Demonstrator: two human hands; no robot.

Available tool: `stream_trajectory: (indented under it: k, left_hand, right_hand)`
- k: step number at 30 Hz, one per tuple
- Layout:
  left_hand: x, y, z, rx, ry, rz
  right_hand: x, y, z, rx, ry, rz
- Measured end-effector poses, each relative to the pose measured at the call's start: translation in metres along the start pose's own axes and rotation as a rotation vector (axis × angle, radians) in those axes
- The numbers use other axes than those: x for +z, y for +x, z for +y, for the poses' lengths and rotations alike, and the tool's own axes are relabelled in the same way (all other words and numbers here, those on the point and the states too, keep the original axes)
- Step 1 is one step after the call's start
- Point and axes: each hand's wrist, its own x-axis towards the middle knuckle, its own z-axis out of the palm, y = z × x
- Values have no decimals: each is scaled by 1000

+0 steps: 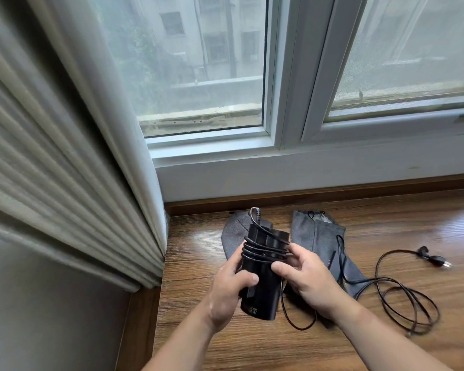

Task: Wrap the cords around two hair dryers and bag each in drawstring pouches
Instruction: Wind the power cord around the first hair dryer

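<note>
L hand (232,286) + R hand (307,274) both clamped on black dryer (261,274), held above wood sill (225,344). Cord (402,295) has several turns round body, rest loose on sill w/ plug (437,259) far right. 2 grey pouches (310,236) flat behind dryer.

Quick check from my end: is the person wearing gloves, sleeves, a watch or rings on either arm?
Nothing worn that shows. The left hand and right hand are bare, no gloves, and no rings show on the visible fingers. Both forearms are uncovered down to the frame edge: no sleeves, watch or wristband.
</note>
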Motion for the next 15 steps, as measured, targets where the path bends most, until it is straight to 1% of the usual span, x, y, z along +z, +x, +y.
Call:
stream_trajectory:
  k: [2, 4, 6, 8, 10, 13, 15]
  left_hand:
    - [4, 0, 3, 4, 174, 132]
    - [9, -2, 5, 67, 392, 256]
    - [15, 0, 3, 111, 477, 318]
    - [15, 3, -1, 117, 473, 344]
    - [9, 2, -3, 120, 412, 328]
    - [-1, 2, -4, 95, 283, 283]
    - [-4, 4, -4, 95, 217, 220]
  right_hand:
    - [2, 2, 1, 5, -69, 123]
    - [8, 4, 3, 24, -149, 229]
    - [12, 5, 1, 29, -194, 274]
    - [10, 5, 0, 29, -201, 252]
    - [3, 3, -4, 32, -170, 185]
    - [-7, -1, -11, 55, -28, 79]
    - [-8, -2, -14, 71, 72, -16]
